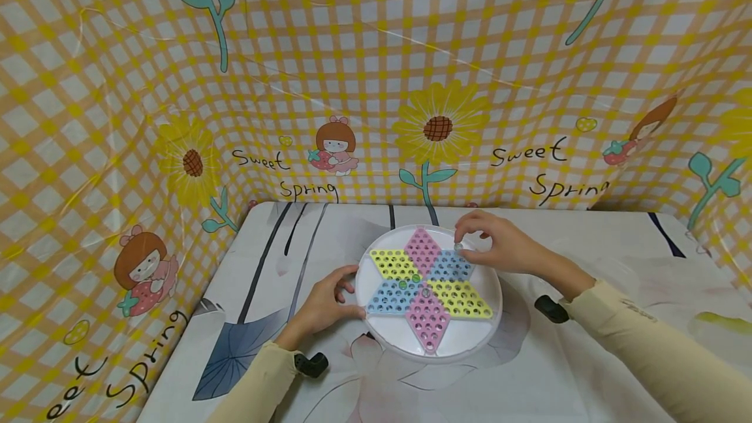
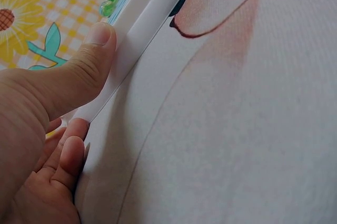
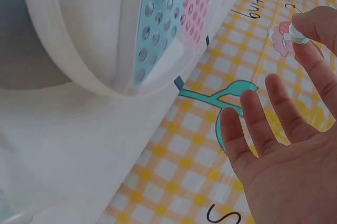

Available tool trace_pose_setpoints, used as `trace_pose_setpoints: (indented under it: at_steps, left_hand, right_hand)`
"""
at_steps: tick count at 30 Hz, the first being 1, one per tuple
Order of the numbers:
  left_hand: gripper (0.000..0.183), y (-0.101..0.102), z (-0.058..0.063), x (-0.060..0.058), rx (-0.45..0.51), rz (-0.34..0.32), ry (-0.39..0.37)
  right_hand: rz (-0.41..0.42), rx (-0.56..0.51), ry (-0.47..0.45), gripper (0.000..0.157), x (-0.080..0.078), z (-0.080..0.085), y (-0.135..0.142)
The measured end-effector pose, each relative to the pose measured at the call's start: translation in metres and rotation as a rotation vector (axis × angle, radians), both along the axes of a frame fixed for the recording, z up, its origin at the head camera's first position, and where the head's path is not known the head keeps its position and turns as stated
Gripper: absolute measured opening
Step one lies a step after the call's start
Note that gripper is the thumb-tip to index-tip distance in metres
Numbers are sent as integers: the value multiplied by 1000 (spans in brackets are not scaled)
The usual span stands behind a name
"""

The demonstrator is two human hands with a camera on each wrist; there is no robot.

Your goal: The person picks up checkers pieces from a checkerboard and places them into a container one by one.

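A round white Chinese checkers board [image 1: 464,336] with a star of pink, yellow and blue dimpled points lies on the table. My left hand [image 1: 325,302] holds its left edge; in the left wrist view the thumb [image 2: 93,58] presses on the rim and the other fingers curl at its side. Above the far right blue point, my right hand [image 1: 501,243] pinches a clear whitish marble [image 3: 298,33] between thumb and index finger, the other fingers spread. Near the star's middle sit two green marbles, one a green marble [image 1: 416,278] further back, and a pale marble [image 1: 425,292].
The table is covered by a white cloth [image 1: 587,344] printed with flowers and dark stems. Behind and at both sides hangs a yellow checked curtain [image 1: 364,51] with sunflowers and cartoon figures. Dark camera mounts [image 1: 311,364] show at both wrists.
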State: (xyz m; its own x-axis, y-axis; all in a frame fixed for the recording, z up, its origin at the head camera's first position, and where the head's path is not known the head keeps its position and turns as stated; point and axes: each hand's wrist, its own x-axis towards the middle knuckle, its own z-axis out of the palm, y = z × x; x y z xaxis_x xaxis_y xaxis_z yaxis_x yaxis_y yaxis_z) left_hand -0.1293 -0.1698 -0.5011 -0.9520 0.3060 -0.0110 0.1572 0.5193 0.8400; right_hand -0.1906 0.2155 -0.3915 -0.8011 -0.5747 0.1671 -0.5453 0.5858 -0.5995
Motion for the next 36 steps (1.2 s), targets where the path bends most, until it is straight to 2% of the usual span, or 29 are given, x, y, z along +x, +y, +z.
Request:
trace_pose_setpoints:
  at_steps: [14, 25, 31, 36]
  left_hand:
    - [88, 0, 0, 1, 1, 2, -1]
    - [89, 1, 1, 2, -1, 1, -9]
    - [89, 1, 2, 2, 1, 1, -18]
    - [89, 0, 1, 0, 4, 0, -11]
  right_hand:
    - [-111, 15, 24, 21, 14, 1, 30]
    - [-172, 11, 178, 24, 29, -1, 72]
    - [-216, 29, 164, 25, 35, 1, 95]
    - [-233, 7, 170, 26, 39, -4, 113]
